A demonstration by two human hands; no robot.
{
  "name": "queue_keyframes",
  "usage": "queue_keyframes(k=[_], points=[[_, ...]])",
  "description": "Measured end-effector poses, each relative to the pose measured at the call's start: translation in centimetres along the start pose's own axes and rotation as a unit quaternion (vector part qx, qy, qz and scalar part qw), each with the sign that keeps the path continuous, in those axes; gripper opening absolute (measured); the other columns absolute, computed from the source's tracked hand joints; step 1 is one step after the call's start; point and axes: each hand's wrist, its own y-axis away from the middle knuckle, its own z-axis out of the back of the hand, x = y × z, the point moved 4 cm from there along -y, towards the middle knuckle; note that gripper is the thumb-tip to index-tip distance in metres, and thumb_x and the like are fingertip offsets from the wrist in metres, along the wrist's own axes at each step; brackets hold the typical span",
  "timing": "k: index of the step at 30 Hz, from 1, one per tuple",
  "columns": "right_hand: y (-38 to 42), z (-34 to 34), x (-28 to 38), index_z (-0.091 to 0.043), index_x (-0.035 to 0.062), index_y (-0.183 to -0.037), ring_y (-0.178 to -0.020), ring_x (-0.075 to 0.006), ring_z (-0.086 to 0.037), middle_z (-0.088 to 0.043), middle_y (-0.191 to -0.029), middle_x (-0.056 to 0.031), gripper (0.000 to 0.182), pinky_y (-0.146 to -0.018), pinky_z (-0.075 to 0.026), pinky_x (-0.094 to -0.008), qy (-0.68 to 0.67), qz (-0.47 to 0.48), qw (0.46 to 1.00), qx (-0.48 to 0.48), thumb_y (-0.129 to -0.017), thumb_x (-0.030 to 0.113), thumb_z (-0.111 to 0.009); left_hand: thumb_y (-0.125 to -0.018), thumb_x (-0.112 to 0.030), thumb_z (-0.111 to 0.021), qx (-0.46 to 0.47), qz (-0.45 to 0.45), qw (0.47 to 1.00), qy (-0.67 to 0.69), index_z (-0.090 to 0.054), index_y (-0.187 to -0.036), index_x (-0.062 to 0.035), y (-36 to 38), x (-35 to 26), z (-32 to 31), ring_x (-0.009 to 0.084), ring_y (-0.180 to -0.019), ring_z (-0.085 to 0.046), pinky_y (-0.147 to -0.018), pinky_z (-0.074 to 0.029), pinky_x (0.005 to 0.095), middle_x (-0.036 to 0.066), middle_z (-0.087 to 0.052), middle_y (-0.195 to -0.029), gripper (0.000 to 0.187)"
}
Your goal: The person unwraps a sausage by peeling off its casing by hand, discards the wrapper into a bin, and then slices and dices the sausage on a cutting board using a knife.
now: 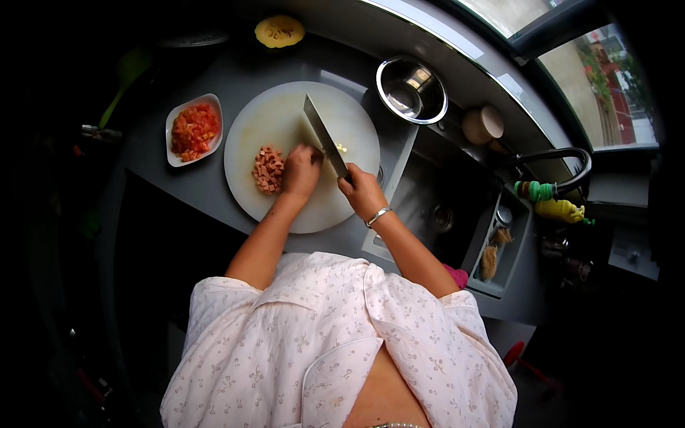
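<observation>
My right hand grips the handle of a kitchen cleaver, its wide blade slanting up and left over a round white cutting board. Just left of the blade, my left hand is low over the board with its fingers curled in. It is slightly blurred, and whatever its fingertips may hold is hidden. A pile of diced pink meat, looking like ham or sausage, lies against the left hand's outer side. A few small pale chopped bits sit right of the blade.
A white dish of chopped tomato stands left of the board. Behind are a halved yellow squash and a steel bowl. To the right is a dark sink with a black faucet and a yellow bottle.
</observation>
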Motion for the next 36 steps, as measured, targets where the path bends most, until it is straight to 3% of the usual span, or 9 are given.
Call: queue_keyframes(k=[6,8,9,11,19,21,31,33,36], points=[[1.3,1.4,1.0,-0.059,-0.0016,-0.107,-0.056,-0.0182,-0.048,-0.054,-0.064,-0.0138,0.024,-0.058,-0.045,-0.0321,-0.068,-0.016,0.997,-0.016,-0.090,0.014,-0.062,-0.082,-0.007,-0.063,-0.008,0.000,1.000,0.018,-0.072,-0.090,-0.0029,0.1,0.7,0.6,0.0363,-0.082,-0.064,-0.074,-0.052,0.0418,0.018,-0.066,-0.088,0.012],[1.3,1.4,1.6,-0.059,-0.0006,-0.109,-0.078,-0.0418,-0.063,-0.065,-0.081,-0.0250,0.027,-0.072,-0.050,-0.0447,-0.028,-0.029,0.999,0.024,-0.088,0.015,-0.059,-0.083,-0.007,-0.063,-0.006,0.005,1.000,0.021,-0.072,-0.091,-0.0029,0.1,0.6,0.8,0.0364,-0.081,-0.064,-0.073,-0.052,0.0416,0.018,-0.066,-0.088,0.013],[1.3,1.1,1.5,-0.059,-0.0006,-0.109,-0.078,-0.0418,-0.063,-0.065,-0.081,-0.0250,0.027,-0.072,-0.050,-0.0447,-0.028,-0.029,0.999,0.024,-0.088,0.015,-0.059,-0.083,-0.007,-0.063,-0.002,0.005,1.000,0.025,-0.072,-0.091,-0.0030,0.1,0.4,0.9,0.0362,-0.082,-0.064,-0.073,-0.052,0.0417,0.018,-0.066,-0.088,0.013],[1.2,0.6,1.4,-0.058,-0.0020,-0.106,-0.058,-0.0299,-0.055,-0.058,-0.068,-0.0188,0.023,-0.061,-0.047,-0.0372,-0.018,-0.009,1.000,0.005,-0.089,0.013,-0.059,-0.083,-0.007,-0.062,0.000,0.007,1.000,0.027,-0.072,-0.091,-0.0031,0.0,0.2,1.2,0.0361,-0.082,-0.064,-0.074,-0.052,0.0418,0.018,-0.066,-0.088,0.013],[-0.3,-0.7,-0.5,-0.057,-0.0023,-0.101,-0.060,-0.0273,-0.055,-0.059,-0.069,-0.0171,0.020,-0.061,-0.047,-0.0365,-0.036,0.005,0.999,0.002,-0.090,0.014,-0.059,-0.082,-0.008,-0.067,-0.002,-0.101,0.990,-0.097,-0.064,-0.099,-0.0004,1.5,-1.1,2.4,0.0383,-0.094,-0.059,-0.082,-0.049,0.0450,0.019,-0.061,-0.094,0.019],[-0.3,-0.6,-1.1,-0.058,-0.0020,-0.104,-0.058,-0.0185,-0.051,-0.058,-0.067,-0.0119,0.022,-0.059,-0.046,-0.0334,-0.081,-0.024,0.996,0.004,-0.092,0.016,-0.060,-0.081,-0.009,-0.067,0.010,-0.090,0.990,-0.112,-0.063,-0.100,-0.0007,2.0,-1.1,2.5,0.0388,-0.095,-0.057,-0.083,-0.048,0.0456,0.019,-0.060,-0.095,0.021],[1.1,1.4,0.3,-0.060,-0.0013,-0.105,-0.054,-0.0152,-0.048,-0.055,-0.064,-0.0098,0.022,-0.054,-0.044,-0.0314,-0.060,0.003,0.998,-0.001,-0.091,0.016,-0.061,-0.084,-0.007,-0.063,0.023,-0.031,0.998,-0.053,-0.066,-0.091,-0.0006,0.8,-0.3,0.6,0.0378,-0.091,-0.060,-0.081,-0.048,0.0456,0.018,-0.064,-0.092,0.010],[1.3,1.7,0.6,-0.059,-0.0027,-0.105,-0.065,-0.0381,-0.061,-0.063,-0.072,-0.0229,0.026,-0.064,-0.049,-0.0405,-0.055,-0.039,0.997,0.027,-0.088,0.017,-0.060,-0.084,-0.007,-0.063,0.007,-0.028,0.999,-0.033,-0.067,-0.092,-0.0009,0.5,-0.4,0.5,0.0370,-0.090,-0.062,-0.080,-0.049,0.0445,0.018,-0.065,-0.092,0.011],[1.5,1.8,0.5,-0.058,-0.0028,-0.105,-0.064,-0.0380,-0.061,-0.062,-0.071,-0.0230,0.026,-0.063,-0.049,-0.0406,-0.072,-0.059,0.995,0.035,-0.088,0.016,-0.060,-0.083,-0.008,-0.065,-0.003,0.011,1.000,0.011,-0.068,-0.092,-0.0014,0.3,-0.4,0.4,0.0352,-0.085,-0.064,-0.076,-0.051,0.0422,0.018,-0.066,-0.090,0.011]])
